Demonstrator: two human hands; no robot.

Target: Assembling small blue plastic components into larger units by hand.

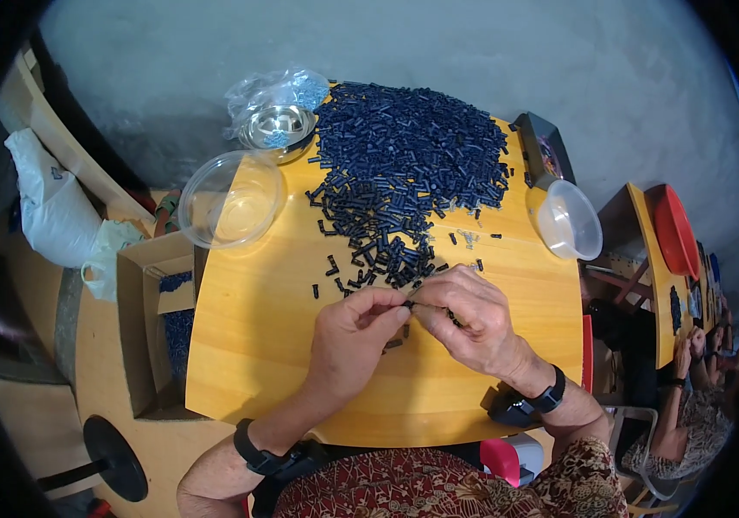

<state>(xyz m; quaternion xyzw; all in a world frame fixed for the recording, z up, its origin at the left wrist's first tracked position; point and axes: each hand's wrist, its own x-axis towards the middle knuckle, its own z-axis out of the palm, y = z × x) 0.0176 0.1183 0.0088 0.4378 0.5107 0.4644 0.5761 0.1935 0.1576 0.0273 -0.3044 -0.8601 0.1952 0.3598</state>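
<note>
My left hand (350,338) and my right hand (476,321) meet over the near middle of the table, fingertips pinched together. Between them is a small black plastic part (408,305), mostly hidden by the fingers. Curled fingers of the right hand partly cover more dark bits in that palm. Just beyond the hands lies a loose spread of black cylindrical parts (393,257), each with a wider end. It runs back into a large heap of the same dark parts (412,129). Small clear pieces (468,239) lie to the right of the spread.
At the table's left stand a clear plastic tub (190,207) and a metal bowl (253,136) with light-blue bits. A white tub (589,220) and black tray (526,129) are at right. An open cardboard box (138,345) sits left of the table (266,345). Another person works far right.
</note>
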